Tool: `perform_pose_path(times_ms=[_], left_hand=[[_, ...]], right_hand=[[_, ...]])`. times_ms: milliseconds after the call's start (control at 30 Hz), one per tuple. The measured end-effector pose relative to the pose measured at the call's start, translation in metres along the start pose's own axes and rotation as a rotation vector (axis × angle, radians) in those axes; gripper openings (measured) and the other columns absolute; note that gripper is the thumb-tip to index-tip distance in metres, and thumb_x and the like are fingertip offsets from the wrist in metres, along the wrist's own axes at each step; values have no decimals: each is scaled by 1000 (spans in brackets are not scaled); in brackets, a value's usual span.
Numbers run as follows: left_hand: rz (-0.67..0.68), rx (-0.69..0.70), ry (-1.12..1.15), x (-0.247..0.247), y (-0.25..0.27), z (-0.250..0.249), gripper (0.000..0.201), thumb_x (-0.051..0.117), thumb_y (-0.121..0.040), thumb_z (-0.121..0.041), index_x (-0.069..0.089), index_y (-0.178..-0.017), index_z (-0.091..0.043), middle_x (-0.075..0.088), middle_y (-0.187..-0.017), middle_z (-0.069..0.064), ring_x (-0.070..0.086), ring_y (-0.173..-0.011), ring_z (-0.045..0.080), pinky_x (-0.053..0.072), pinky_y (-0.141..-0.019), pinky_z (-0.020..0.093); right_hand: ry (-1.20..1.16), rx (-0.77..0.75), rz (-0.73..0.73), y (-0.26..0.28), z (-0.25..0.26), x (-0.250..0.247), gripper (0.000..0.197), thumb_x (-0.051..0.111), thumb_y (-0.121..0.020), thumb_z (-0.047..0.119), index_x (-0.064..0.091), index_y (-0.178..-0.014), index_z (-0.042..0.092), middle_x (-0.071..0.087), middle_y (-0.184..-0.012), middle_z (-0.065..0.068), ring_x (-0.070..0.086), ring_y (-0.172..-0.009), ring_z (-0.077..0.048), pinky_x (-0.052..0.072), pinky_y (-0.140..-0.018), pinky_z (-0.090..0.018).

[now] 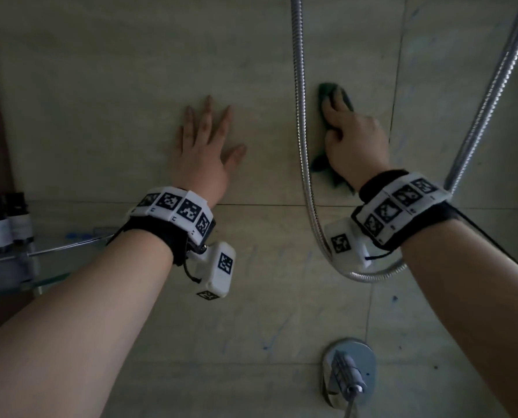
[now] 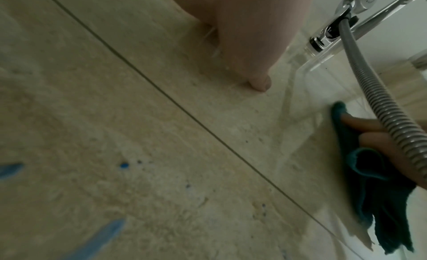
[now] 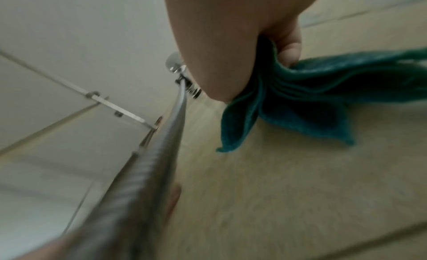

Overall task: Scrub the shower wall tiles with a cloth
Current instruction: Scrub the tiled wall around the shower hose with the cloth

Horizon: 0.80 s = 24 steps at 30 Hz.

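Note:
My right hand [image 1: 346,131] grips a teal cloth [image 1: 330,92] and presses it against the beige wall tiles [image 1: 101,86], just right of the metal shower hose [image 1: 300,122]. Loose folds of the cloth [image 3: 312,103] hang below the palm, pinched by the thumb, and the cloth [image 2: 374,190] also shows at the right of the left wrist view. My left hand [image 1: 206,143] lies flat on the tile with its fingers spread and holds nothing. In the left wrist view only its thumb [image 2: 258,83] shows, touching the tile [image 2: 115,117].
The shower hose loops under my right wrist [image 1: 372,276] and rises again at the right. A chrome mixer tap [image 1: 348,372] sits low on the wall. Dark bottles [image 1: 4,218] stand on a glass shelf [image 1: 16,267] at the left. Blue marks [image 2: 92,242] dot the lower tiles.

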<state>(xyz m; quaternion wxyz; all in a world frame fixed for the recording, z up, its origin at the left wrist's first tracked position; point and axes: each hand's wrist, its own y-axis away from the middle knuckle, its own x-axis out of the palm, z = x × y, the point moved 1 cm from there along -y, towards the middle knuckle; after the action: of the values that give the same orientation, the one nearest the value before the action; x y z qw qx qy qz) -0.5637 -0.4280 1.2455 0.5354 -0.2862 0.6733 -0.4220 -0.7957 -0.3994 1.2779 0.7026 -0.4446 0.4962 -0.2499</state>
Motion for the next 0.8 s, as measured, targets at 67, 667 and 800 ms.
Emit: perform_pose_path(times_ms=[67, 667, 800], left_hand=[[-4, 9, 17, 0, 1, 0, 64, 35, -100, -47, 6, -154, -29, -10, -161, -1, -12, -147, 30, -6, -118, 39], [436, -40, 615, -17, 66, -34, 11, 64, -90, -23, 71, -83, -27, 72, -76, -3, 69, -65, 12, 56, -74, 30], [209, -285, 932, -34, 65, -22, 18, 59, -91, -10, 67, -102, -22, 72, -88, -2, 68, -63, 15, 52, -62, 25]], right_hand=[[-2, -127, 18, 7, 13, 11, 41, 44, -95, 15, 54, -134, 23, 50, -141, -3, 57, -108, -33, 45, -77, -34], [-167, -27, 341, 61, 14, -9, 34, 51, -82, 8, 77, -96, 25, 69, -84, 2, 60, -76, -19, 53, -74, -31], [-440, 25, -196, 69, 15, -28, 37, 47, -78, 9, 76, -99, 15, 72, -87, -2, 65, -72, -23, 56, -72, -36]])
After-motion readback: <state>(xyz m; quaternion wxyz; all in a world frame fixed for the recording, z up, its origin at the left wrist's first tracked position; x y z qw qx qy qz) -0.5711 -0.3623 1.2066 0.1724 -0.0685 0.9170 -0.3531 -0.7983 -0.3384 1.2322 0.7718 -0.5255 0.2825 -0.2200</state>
